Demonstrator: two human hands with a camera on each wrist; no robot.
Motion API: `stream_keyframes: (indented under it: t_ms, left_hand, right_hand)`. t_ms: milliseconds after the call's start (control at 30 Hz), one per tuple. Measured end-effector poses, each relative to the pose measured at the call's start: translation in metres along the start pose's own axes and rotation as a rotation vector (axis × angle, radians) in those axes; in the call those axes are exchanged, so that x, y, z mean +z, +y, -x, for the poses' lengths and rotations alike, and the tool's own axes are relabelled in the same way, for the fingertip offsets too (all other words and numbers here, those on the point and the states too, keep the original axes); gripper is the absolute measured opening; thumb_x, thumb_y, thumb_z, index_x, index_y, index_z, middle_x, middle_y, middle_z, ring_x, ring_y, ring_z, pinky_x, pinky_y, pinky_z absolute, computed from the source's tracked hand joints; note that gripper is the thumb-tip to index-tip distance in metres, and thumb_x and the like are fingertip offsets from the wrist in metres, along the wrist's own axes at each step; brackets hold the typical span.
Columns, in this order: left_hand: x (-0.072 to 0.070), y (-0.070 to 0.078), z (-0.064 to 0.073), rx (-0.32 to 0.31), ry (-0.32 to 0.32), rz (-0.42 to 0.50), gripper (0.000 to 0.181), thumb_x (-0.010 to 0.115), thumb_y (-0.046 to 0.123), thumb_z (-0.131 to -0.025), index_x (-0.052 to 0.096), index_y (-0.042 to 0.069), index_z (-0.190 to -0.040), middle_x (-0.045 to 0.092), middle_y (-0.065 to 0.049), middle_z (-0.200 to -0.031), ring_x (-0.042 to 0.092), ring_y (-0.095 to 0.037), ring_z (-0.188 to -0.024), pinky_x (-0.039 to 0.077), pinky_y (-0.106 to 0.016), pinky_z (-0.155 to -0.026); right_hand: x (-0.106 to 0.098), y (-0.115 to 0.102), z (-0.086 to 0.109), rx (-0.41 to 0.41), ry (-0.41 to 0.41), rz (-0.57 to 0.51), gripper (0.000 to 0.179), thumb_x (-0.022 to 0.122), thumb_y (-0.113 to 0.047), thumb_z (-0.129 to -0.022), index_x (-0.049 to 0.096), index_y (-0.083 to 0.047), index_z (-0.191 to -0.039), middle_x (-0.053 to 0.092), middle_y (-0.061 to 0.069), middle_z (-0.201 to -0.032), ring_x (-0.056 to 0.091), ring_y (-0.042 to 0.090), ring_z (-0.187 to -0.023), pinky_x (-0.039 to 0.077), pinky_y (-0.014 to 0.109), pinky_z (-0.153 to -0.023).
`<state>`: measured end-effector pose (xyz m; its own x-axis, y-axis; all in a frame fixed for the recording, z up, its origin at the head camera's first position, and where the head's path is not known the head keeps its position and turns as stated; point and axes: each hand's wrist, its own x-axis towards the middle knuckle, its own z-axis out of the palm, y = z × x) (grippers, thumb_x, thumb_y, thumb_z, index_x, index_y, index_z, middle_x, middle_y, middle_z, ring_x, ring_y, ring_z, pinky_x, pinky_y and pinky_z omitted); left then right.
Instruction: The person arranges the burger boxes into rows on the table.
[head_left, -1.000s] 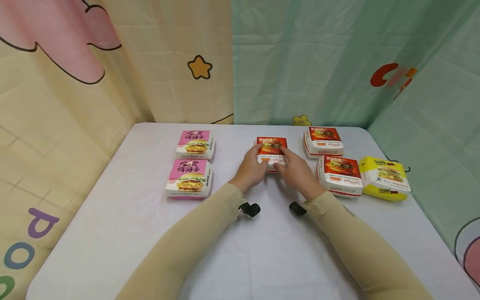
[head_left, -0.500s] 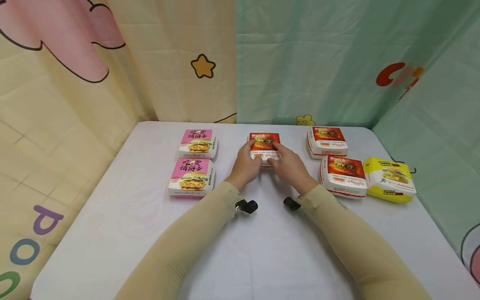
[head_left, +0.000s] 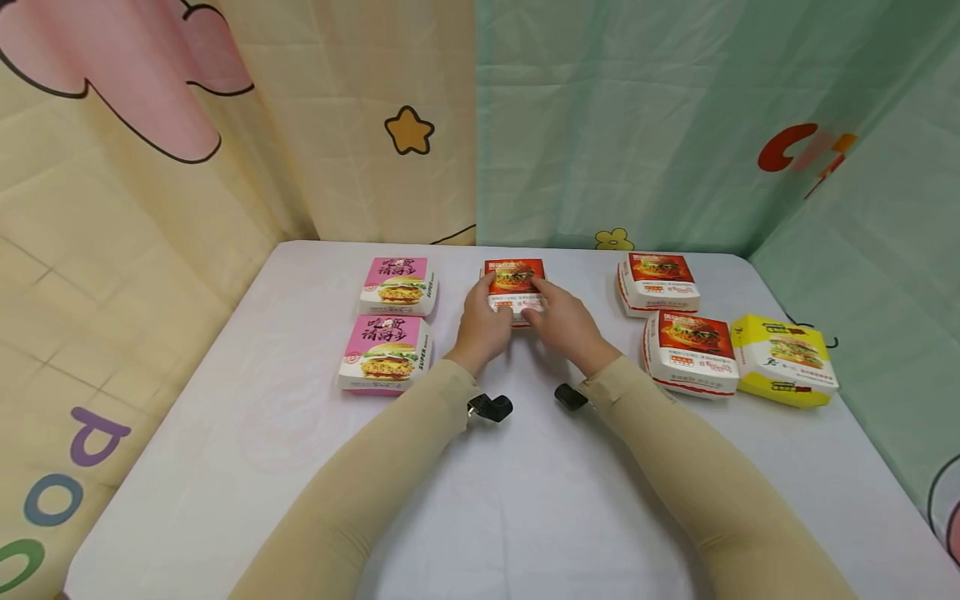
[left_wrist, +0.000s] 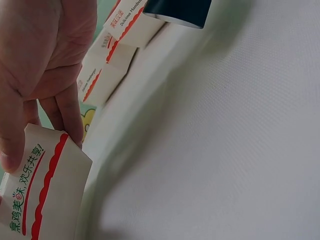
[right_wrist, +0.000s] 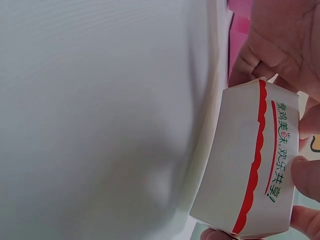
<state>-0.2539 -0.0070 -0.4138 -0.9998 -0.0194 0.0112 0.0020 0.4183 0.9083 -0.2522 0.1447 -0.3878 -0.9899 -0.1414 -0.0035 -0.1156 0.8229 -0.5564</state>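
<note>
A red and white burger box is between my two hands near the back middle of the table. My left hand grips its left side, and my right hand grips the right side, both thumbs at the near edge. In the left wrist view the box shows a white side with a red scalloped line and green lettering. The right wrist view shows that same side of the box, with fingers around both ends. Whether its base touches the table I cannot tell.
Two pink and white burger boxes stand one before the other at the left. At the right are two more red and white boxes and a yellow one. A white cloth covers the table; printed curtains hang behind it.
Both hands have carried the red and white box leftward and slightly toward the back, closer to the pink boxes. The other boxes keep their places; the head view has shifted a little.
</note>
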Motion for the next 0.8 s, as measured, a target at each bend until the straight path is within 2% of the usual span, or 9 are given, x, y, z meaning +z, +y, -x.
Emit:
stream_keyframes:
  t_ms: [533,800]
  left_hand:
    - [-0.006,-0.009,-0.004,-0.071,0.059,-0.015,0.069,0.052,0.015,-0.099,0.032,0.019,-0.165,0.032,-0.012,-0.17,0.039,-0.03,-0.15,0.034,-0.051,-0.126]
    - [-0.007,-0.014,-0.008,-0.059,0.073,0.002,0.061,0.046,0.016,-0.105,0.031,0.013,-0.164,0.03,-0.012,-0.171,0.036,-0.027,-0.154,0.03,-0.047,-0.129]
  right_hand:
    - [0.015,-0.009,-0.018,0.008,-0.066,0.026,0.069,0.064,-0.03,-0.106,0.035,-0.011,-0.165,0.046,0.017,-0.164,0.044,0.036,-0.152,0.037,0.052,-0.125]
    - [0.017,-0.009,-0.022,-0.011,-0.09,0.058,0.064,0.056,-0.029,-0.109,0.032,-0.014,-0.166,0.044,0.016,-0.166,0.044,0.036,-0.152,0.039,0.052,-0.123]
